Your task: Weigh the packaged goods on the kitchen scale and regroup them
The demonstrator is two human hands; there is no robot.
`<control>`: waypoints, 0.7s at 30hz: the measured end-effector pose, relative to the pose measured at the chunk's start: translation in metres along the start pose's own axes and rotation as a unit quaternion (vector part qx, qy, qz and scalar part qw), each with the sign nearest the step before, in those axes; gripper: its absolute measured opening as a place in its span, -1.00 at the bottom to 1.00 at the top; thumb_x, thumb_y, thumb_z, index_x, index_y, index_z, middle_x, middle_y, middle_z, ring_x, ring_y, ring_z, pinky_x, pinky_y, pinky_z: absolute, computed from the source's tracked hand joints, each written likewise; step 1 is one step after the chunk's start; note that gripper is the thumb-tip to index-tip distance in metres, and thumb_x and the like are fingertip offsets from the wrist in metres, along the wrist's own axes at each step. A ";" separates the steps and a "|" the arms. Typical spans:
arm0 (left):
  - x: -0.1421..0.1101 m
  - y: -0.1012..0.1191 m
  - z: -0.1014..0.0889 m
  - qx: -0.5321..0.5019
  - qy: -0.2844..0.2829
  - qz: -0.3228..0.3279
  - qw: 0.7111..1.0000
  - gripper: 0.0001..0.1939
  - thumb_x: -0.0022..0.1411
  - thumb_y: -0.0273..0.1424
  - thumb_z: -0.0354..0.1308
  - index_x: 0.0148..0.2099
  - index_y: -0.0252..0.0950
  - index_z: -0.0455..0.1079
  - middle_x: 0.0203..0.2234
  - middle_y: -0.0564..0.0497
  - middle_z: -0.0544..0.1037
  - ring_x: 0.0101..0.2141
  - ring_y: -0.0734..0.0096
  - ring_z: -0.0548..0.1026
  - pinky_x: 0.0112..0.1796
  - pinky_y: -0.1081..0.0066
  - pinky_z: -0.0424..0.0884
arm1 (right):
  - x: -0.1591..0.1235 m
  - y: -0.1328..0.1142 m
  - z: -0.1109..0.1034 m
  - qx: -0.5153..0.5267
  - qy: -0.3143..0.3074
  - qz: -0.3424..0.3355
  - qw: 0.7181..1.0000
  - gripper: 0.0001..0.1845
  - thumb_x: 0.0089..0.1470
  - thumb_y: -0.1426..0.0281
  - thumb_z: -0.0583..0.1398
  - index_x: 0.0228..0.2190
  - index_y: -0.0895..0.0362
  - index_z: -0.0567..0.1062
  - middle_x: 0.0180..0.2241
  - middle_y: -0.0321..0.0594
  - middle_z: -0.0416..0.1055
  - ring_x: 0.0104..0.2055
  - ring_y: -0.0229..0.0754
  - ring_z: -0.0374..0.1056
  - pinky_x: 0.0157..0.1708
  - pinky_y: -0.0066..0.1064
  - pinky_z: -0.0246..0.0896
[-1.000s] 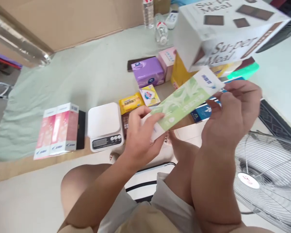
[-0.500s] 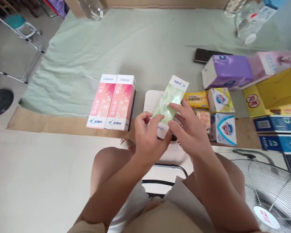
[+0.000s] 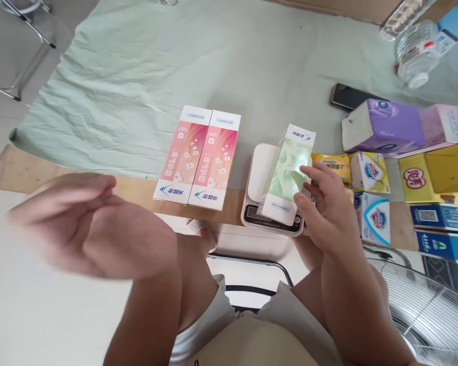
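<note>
A green-and-white toothpaste box [image 3: 288,173] rests at a slant on the white kitchen scale [image 3: 256,175], covering part of its plate and display panel. My right hand [image 3: 330,211] is at the box's right edge, thumb and forefinger apart and touching or just over its top face. Well to the left, beyond the table's front edge, is my left hand [image 3: 99,229], blurred, palm upward with fingers loosely bent and nothing visible in it. Between that hand and the scale, two pink toothpaste boxes [image 3: 198,157] lie side by side on the table.
Right of the scale are a yellow soap packet [image 3: 332,165], soap boxes [image 3: 372,218], a purple tissue pack [image 3: 393,124], a yellow carton [image 3: 414,175] and blue boxes [image 3: 429,241]. A phone [image 3: 351,96] and plastic bottle [image 3: 418,56] lie behind. A fan [image 3: 427,310] stands lower right.
The green toothpaste box, earlier held in both hands, has come over the scale and now rests on it. My left hand has let go and swung left; the view has turned left.
</note>
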State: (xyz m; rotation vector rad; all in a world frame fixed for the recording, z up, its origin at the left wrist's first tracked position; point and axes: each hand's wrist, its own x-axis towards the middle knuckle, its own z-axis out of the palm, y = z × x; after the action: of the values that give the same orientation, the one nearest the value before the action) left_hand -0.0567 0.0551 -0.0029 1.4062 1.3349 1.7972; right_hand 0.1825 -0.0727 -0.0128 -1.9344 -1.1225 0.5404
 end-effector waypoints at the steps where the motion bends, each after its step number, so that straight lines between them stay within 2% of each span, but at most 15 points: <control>1: 0.008 -0.011 0.003 -0.015 0.052 0.007 0.999 -0.83 0.04 -0.26 0.06 -0.29 -0.14 0.20 -0.32 -0.04 0.25 -0.17 0.15 0.34 0.07 -0.03 0.35 | -0.001 -0.001 0.001 -0.001 -0.003 0.006 1.000 -0.49 0.23 0.12 0.25 0.18 -0.07 0.49 0.44 0.00 0.16 0.54 0.14 0.10 0.38 0.21 0.28; 2: 0.015 -0.021 0.006 -0.031 0.089 -0.007 0.995 -0.84 -0.01 -0.31 0.07 -0.32 -0.15 0.20 -0.35 -0.02 0.26 -0.21 0.20 0.34 0.06 0.01 0.35 | -0.001 -0.003 0.003 -0.005 -0.006 0.013 1.000 -0.48 0.22 0.11 0.25 0.18 -0.08 0.49 0.45 -0.01 0.14 0.54 0.16 0.10 0.37 0.23 0.28; 3: 0.019 -0.029 0.008 -0.051 0.101 -0.041 0.993 -0.86 -0.04 -0.34 0.08 -0.34 -0.17 0.23 -0.37 -0.02 0.30 -0.23 0.23 0.36 0.05 0.03 0.35 | -0.002 -0.006 0.004 -0.013 -0.012 0.021 1.000 -0.46 0.20 0.09 0.26 0.18 -0.08 0.50 0.47 0.00 0.12 0.53 0.19 0.11 0.37 0.26 0.26; 4: 0.023 -0.036 0.009 -0.074 0.085 -0.099 0.989 -0.87 -0.04 -0.35 0.10 -0.36 -0.19 0.28 -0.36 -0.03 0.36 -0.23 0.25 0.40 0.05 0.06 0.37 | -0.003 -0.009 0.006 -0.022 -0.020 0.029 0.999 -0.44 0.18 0.08 0.28 0.19 -0.09 0.50 0.49 0.00 0.10 0.53 0.23 0.13 0.37 0.30 0.25; 7: 0.032 -0.047 0.006 -0.142 -0.028 -0.276 0.950 -0.76 0.07 -0.22 0.13 -0.28 -0.25 0.48 -0.23 -0.12 0.55 -0.09 0.15 0.52 0.09 0.05 0.43 | -0.005 -0.017 0.014 -0.055 -0.046 0.033 0.997 -0.30 0.09 0.05 0.36 0.24 -0.10 0.48 0.55 0.01 -0.02 0.54 0.32 0.10 0.37 0.34 0.20; 9: 0.038 -0.050 0.004 -0.160 -0.119 -0.337 0.920 -0.65 0.11 -0.13 0.18 -0.19 -0.25 0.57 -0.13 -0.15 0.62 0.03 0.03 0.55 0.10 0.03 0.48 | -0.006 -0.018 0.021 -0.071 -0.051 0.019 0.996 -0.22 0.05 0.06 0.40 0.28 -0.13 0.44 0.58 -0.02 -0.12 0.58 0.34 0.01 0.36 0.33 0.23; 11: 0.044 -0.052 0.005 -0.169 -0.199 -0.365 0.894 -0.62 0.10 -0.09 0.23 -0.15 -0.23 0.60 -0.11 -0.15 0.66 0.09 -0.07 0.56 0.07 -0.01 0.53 | -0.006 -0.017 0.030 -0.068 -0.044 -0.004 0.997 -0.16 0.04 0.08 0.40 0.33 -0.18 0.38 0.59 -0.06 -0.17 0.59 0.36 -0.03 0.30 0.32 0.31; 13: 0.048 -0.054 0.008 -0.186 -0.259 -0.374 0.871 -0.60 0.11 -0.08 0.23 -0.12 -0.22 0.60 -0.14 -0.15 0.68 0.07 -0.14 0.58 0.00 -0.04 0.58 | -0.004 -0.014 0.039 -0.050 -0.032 -0.022 0.998 -0.13 0.05 0.14 0.38 0.36 -0.22 0.32 0.59 -0.07 -0.13 0.59 0.35 -0.04 0.27 0.31 0.35; 17: 0.051 -0.053 0.013 -0.206 -0.315 -0.371 0.849 -0.64 0.16 -0.13 0.20 -0.11 -0.23 0.57 -0.21 -0.14 0.68 0.01 -0.15 0.64 -0.11 -0.01 0.63 | 0.000 -0.022 0.055 -0.019 -0.019 -0.005 1.000 -0.07 0.02 0.22 0.37 0.39 -0.24 0.25 0.59 -0.12 -0.14 0.62 0.33 -0.13 0.35 0.37 0.25; 21: 0.054 -0.050 0.010 -0.212 -0.375 -0.365 0.825 -0.57 0.10 -0.17 0.24 -0.02 -0.25 0.57 -0.17 -0.14 0.68 0.00 -0.17 0.65 -0.10 0.01 0.63 | 0.003 -0.049 0.068 -0.016 -0.044 0.049 0.998 -0.04 -0.02 0.21 0.37 0.39 -0.11 0.26 0.59 -0.03 -0.17 0.64 0.30 -0.22 0.43 0.38 0.10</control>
State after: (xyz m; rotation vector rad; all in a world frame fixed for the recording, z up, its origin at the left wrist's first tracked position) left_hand -0.0747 0.1238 -0.0241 0.9691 0.7909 0.8005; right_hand 0.1125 -0.0276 -0.0118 -2.0179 -1.1015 0.6691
